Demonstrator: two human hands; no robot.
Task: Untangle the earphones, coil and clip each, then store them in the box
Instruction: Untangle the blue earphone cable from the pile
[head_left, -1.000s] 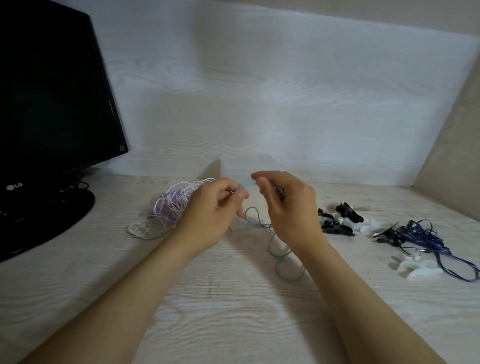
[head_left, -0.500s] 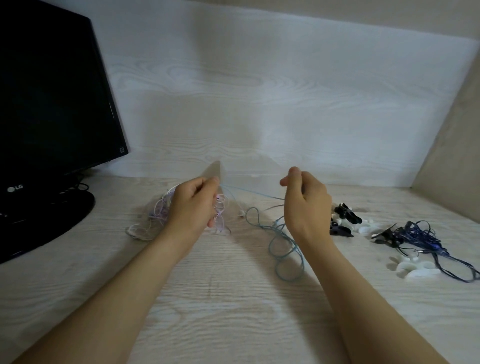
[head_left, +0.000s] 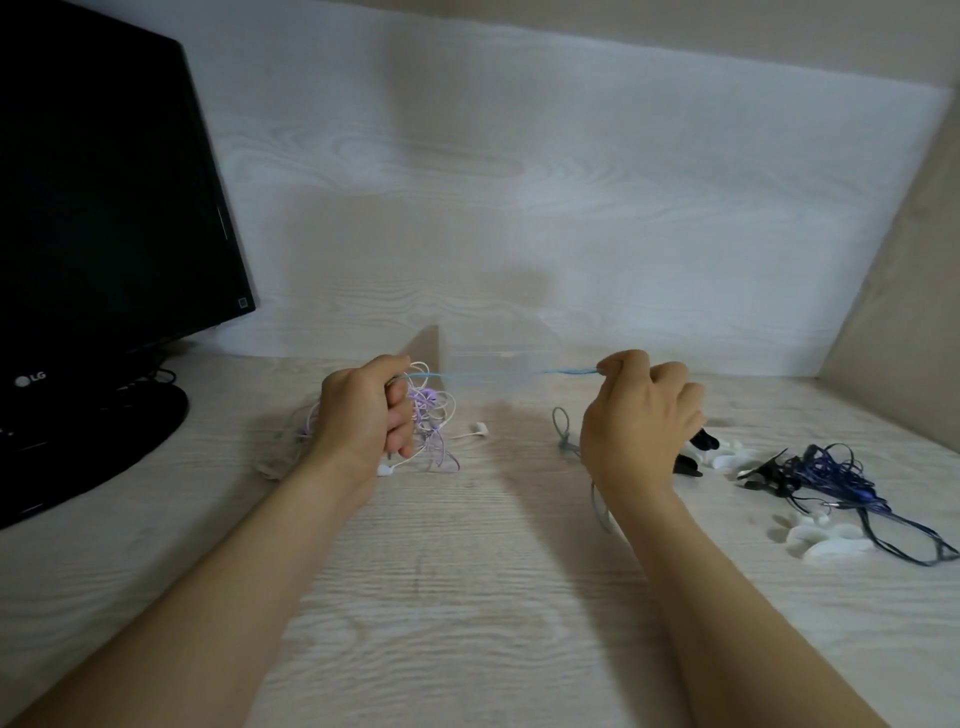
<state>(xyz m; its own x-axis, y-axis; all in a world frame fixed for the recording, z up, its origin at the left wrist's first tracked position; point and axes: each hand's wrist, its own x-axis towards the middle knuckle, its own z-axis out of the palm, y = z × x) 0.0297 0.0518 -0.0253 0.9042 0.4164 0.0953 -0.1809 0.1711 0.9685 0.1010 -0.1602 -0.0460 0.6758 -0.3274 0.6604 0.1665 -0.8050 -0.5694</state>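
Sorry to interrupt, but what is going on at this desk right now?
A person is untangling earphones. The left hand grips the purple and white tangle, while the right hand pinches a light blue cord stretched taut between both hands. Dark blue earphones and white clips lie loose to the right; nothing looks coiled yet.

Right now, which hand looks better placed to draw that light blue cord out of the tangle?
Probably the right hand: it pinches the light blue cord, stretched away from the purple and white tangle. The left hand grips that tangle, anchoring it.
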